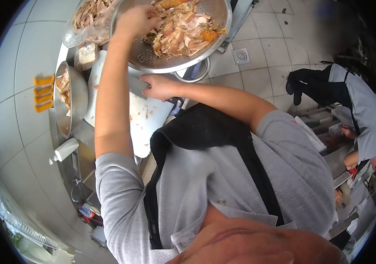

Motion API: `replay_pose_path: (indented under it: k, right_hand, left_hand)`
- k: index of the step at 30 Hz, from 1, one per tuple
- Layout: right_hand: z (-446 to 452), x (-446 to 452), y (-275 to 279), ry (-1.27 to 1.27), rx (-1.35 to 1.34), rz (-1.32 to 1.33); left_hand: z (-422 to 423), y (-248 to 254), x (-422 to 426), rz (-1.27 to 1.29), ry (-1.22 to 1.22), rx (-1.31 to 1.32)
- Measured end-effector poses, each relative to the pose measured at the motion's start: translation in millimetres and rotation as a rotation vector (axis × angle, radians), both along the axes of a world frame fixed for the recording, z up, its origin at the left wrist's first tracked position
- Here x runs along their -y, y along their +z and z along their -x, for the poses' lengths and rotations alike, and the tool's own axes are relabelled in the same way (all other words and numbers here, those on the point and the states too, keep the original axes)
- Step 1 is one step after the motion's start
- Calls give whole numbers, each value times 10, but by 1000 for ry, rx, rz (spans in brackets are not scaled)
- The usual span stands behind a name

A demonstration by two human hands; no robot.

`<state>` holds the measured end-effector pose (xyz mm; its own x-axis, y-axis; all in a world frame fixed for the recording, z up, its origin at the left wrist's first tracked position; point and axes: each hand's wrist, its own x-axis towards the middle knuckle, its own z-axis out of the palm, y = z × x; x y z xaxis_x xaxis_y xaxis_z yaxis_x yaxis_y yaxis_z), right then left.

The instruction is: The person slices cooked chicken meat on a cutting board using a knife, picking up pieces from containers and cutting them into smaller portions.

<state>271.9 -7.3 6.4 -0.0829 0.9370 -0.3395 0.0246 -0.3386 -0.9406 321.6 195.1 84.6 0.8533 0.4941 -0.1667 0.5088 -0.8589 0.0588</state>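
Observation:
My left hand reaches over a large metal colander that holds a heap of shredded cooked meat, apparently chicken. Its fingers are curled at the left edge of the heap, and whatever is in them is hidden. My right hand lies below the colander, closed around a cleaver. The wide grey blade points left over a white cutting board, while its handle is covered by the hand. Small scraps of meat are scattered on the board.
To the left, a metal bowl holds more meat, and a plastic bag of shredded meat lies behind it. A white bottle stands by the sink. At right, a co-worker in a grey shirt is at another counter. The floor has a drain.

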Motion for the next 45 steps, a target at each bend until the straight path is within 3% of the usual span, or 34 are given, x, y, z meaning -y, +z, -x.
replay_pose_path:
  k: [3, 8, 12, 14, 15, 20, 22, 23, 26, 32, 35, 37, 41, 45]
  right_hand:
    - [-11, -11, 17, 19, 21, 7]
    - [-67, 13, 196, 63, 16, 36]
    - [-41, 22, 127, 20, -18, 25]
    - [8, 4, 2, 5, -33, 7]
    - [34, -10, -62, 11, -21, 6]
    - [45, -48, -98, 35, -10, 42]
    - [-3, -3, -26, 20, 0, 42]
    - [-3, -1, -43, 17, -24, 25]
    - [10, 4, -19, 20, -40, 33]
    - [34, -2, -70, 12, -39, 35]
    - [24, 8, -40, 3, -43, 32]
    - [17, 5, -33, -7, -50, 14]
    - [18, -2, -37, -15, -37, 3]
    - [-14, -8, 29, 40, 15, 44]
  left_hand:
    - [-139, -291, 262, -6, -165, 127]
    - [-458, -413, 360, 137, -61, -140]
    - [-575, -220, 337, 219, 43, -65]
    - [-574, -180, 257, -137, -16, 445]
    - [-601, -176, 225, -154, -21, 528]
    - [-808, -275, 27, -214, -80, 469]
    - [-822, 193, 314, -42, 97, 155]
    - [-784, -137, 41, -209, -16, 219]
    - [-667, -264, 12, -246, -124, 92]
    - [-510, -240, 16, -148, -161, 27]
    - [-447, -87, -2, 17, -96, 49]
    - [-390, -34, -142, 621, 65, 110]
    - [-242, 47, -151, 911, 115, 306]
    - [-98, 141, -64, 1004, 199, 348]
